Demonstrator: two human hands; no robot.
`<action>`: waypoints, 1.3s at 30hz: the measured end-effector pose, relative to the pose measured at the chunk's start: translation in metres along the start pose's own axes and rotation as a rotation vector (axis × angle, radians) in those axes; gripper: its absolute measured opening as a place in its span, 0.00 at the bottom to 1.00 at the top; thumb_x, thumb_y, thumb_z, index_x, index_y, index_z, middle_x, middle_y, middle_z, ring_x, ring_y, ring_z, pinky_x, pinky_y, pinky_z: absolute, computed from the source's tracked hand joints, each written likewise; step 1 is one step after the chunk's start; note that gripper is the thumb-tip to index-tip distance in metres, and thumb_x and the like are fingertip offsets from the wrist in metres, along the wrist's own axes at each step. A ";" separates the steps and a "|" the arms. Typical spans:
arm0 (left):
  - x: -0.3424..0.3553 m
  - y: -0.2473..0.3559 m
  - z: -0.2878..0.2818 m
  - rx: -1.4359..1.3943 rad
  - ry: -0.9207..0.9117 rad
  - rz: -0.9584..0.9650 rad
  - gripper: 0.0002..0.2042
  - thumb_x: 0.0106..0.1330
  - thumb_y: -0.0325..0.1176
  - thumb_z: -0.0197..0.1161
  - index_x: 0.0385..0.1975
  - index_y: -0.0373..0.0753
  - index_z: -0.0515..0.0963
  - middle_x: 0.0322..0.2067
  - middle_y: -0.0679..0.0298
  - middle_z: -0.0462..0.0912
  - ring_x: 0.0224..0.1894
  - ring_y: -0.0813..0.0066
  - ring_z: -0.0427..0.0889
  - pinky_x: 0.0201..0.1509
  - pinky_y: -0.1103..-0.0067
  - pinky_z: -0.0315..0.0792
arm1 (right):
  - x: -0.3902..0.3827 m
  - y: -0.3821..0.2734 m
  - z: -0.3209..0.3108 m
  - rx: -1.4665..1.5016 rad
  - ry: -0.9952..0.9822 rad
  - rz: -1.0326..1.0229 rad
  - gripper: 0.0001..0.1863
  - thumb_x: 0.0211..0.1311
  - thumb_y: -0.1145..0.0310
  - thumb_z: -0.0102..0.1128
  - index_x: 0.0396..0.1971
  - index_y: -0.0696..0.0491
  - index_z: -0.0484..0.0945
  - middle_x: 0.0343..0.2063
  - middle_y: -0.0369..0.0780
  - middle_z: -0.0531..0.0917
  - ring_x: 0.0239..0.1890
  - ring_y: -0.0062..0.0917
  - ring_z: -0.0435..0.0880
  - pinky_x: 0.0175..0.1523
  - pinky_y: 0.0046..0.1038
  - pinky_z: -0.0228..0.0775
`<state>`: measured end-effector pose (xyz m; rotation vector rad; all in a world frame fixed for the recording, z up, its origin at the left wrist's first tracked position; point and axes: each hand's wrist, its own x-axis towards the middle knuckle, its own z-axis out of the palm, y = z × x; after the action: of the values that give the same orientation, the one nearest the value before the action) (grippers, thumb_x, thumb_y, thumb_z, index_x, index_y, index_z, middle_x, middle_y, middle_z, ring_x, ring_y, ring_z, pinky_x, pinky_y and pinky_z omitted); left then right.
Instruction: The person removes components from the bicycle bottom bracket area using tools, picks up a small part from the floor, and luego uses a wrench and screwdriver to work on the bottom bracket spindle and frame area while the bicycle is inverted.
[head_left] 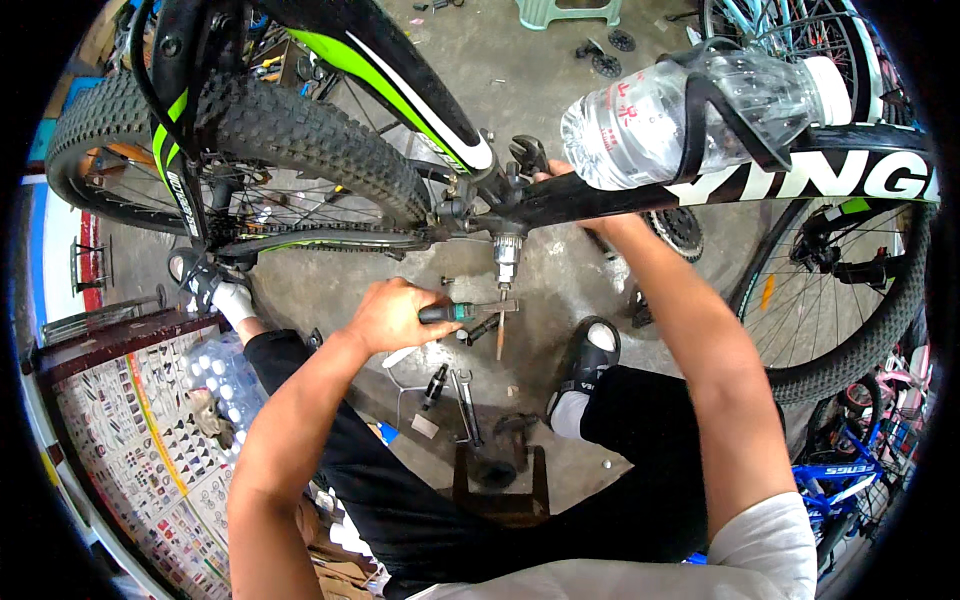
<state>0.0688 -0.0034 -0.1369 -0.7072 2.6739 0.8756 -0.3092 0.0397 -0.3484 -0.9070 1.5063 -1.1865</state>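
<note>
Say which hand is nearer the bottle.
Right. The right hand is partly hidden behind the frame, just below the bottle as pictured. The left hand is farther off, down and left, holding a green-handled tool.

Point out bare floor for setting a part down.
Concrete floor looks mostly bare between the pale green stool and green-striped frame tube, and between the left sandal and left hand. Crowded: around the wrenches below that hand.
</note>
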 end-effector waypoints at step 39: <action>0.005 0.000 0.001 -0.015 -0.011 0.012 0.19 0.56 0.53 0.69 0.35 0.44 0.86 0.26 0.57 0.85 0.30 0.54 0.85 0.35 0.65 0.78 | 0.014 -0.011 0.072 -0.250 -0.153 -0.266 0.28 0.74 0.52 0.38 0.63 0.57 0.64 0.60 0.46 0.71 0.59 0.38 0.72 0.67 0.38 0.62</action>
<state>0.0646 -0.0045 -0.1390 -0.6889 2.6672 0.9007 -0.2427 0.0065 -0.3448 -1.3707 1.4615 -1.0993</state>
